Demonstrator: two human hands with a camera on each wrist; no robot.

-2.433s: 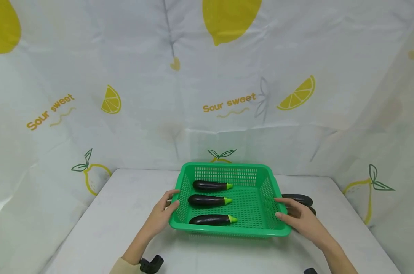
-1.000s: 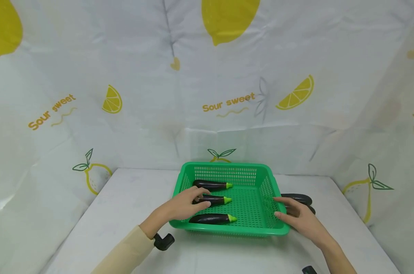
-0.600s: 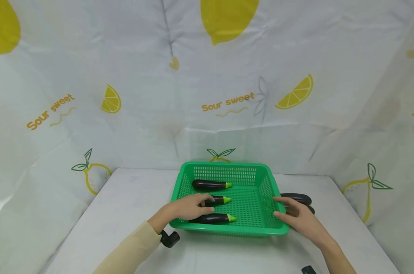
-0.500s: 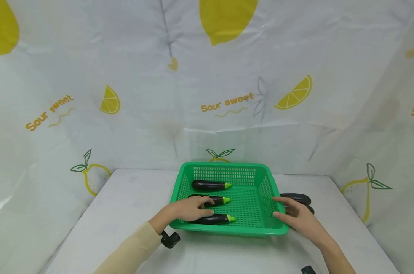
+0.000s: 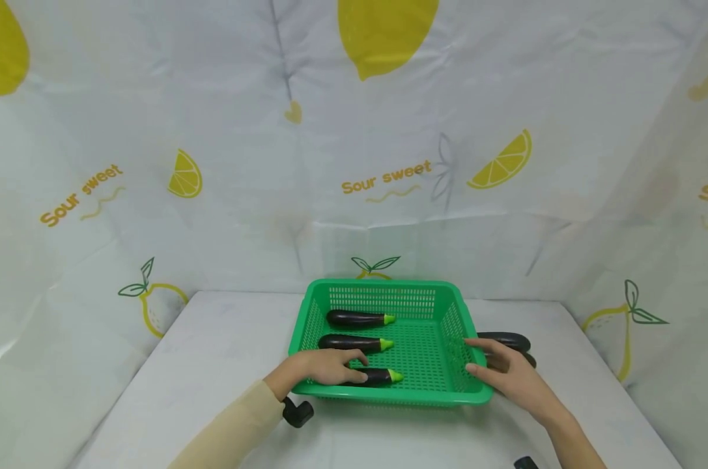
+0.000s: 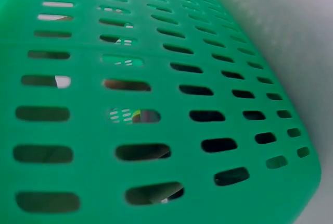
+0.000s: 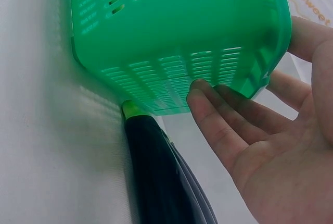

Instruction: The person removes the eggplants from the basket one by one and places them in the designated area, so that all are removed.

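A green plastic basket (image 5: 412,396) holds three eggplants with bright green stem ends: a far one (image 5: 354,318), a middle one (image 5: 348,343) and a near one (image 5: 380,376). My left hand (image 5: 327,367) reaches over the basket's left front corner and lies over the blunt half of the near eggplant, fingers loosely bent, thumb tip along its top. My right hand (image 5: 509,374) grips the right rim, with fingers along the outer wall in the right wrist view. The left wrist view is filled by the basket's slotted wall (image 6: 88,130), the hand hidden.
Two more eggplants (image 5: 506,339) lie on the white table (image 5: 225,352) just right of the basket, partly behind my right hand. A lemon-print sheet (image 5: 242,228) hangs behind and at both sides. A black wrist mount (image 5: 297,413) sits below the left hand.
My left hand let go of the basket's left rim, moved in over the middle eggplant, then came nearer onto the near one. The right hand and the eggplants have stayed put.
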